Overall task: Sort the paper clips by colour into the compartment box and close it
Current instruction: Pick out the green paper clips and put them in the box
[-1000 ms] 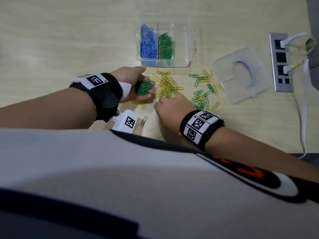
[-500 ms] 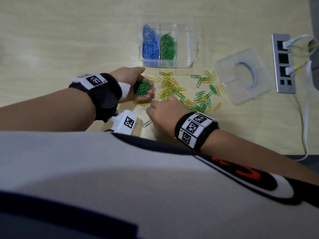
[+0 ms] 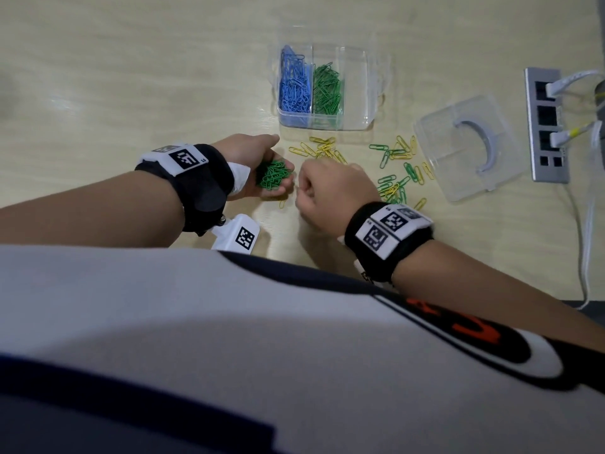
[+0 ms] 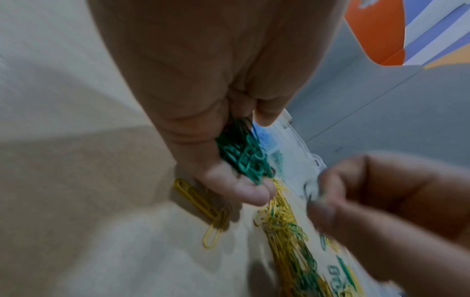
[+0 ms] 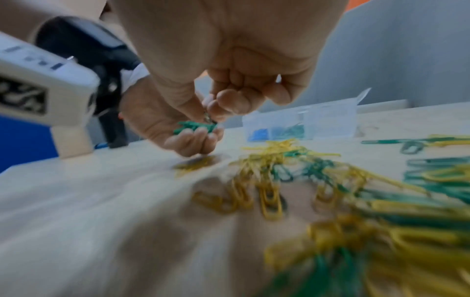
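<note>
The left hand [image 3: 252,165] cups a heap of small green wire paper clips [image 3: 273,175]; the right hand [image 5: 229,104] pinches one more above it; light, springy, tangle-prone, best pinched singly by a loop.

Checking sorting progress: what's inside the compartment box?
The compartment box holds blue clips left, green clips middle; the right compartment looks empty. Nothing covers it.

pale wooden desk [image 3: 131,77], grey wall [image 5: 406,60] behind, power strip [image 3: 546,126] at right.
</note>
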`<action>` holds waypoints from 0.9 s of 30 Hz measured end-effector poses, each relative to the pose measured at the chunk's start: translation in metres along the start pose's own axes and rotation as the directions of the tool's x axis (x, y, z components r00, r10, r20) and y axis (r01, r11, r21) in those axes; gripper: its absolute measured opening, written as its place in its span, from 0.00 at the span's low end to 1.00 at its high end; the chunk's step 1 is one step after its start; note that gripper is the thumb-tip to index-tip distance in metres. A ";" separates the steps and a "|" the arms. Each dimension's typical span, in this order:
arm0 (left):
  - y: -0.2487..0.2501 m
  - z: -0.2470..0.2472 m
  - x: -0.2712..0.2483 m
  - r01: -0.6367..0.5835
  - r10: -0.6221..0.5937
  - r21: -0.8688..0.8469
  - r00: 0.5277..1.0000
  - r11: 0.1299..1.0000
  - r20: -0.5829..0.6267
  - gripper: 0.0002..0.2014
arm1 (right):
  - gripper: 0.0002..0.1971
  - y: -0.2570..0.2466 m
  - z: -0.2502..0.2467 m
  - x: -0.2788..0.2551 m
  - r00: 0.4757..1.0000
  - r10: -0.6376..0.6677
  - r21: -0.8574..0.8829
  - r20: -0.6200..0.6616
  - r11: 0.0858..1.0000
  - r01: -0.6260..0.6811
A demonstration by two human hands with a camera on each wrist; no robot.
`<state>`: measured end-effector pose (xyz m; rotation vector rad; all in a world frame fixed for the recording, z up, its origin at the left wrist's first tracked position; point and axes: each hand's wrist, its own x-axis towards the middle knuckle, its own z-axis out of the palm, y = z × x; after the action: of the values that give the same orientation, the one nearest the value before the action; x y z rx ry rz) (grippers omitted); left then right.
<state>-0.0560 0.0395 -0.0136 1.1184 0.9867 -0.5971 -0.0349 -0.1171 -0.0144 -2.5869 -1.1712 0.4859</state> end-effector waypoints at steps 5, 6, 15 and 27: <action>-0.004 0.013 -0.003 -0.042 0.041 -0.063 0.999 0.997 -0.013 0.17 | 0.06 -0.001 -0.011 0.015 0.996 -0.051 0.077 -0.071 0.995 0.057; -0.004 0.016 -0.004 -0.046 0.046 -0.075 0.999 0.996 0.000 0.15 | 0.07 0.000 -0.011 0.016 0.994 -0.052 0.084 -0.093 0.995 0.060; -0.003 0.013 -0.003 0.015 -0.013 -0.053 0.999 0.998 0.039 0.25 | 0.29 0.039 0.001 0.009 0.970 0.228 -0.069 0.087 0.973 -0.222; 0.002 0.010 -0.005 0.014 -0.012 -0.033 0.998 0.999 0.066 0.20 | 0.06 0.058 -0.018 0.015 0.937 0.337 0.129 -0.092 0.937 -0.324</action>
<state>-0.0533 0.0301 -0.0074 1.0576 0.9444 -0.6221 0.0207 -0.1452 -0.0226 -2.6807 -0.6515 0.4496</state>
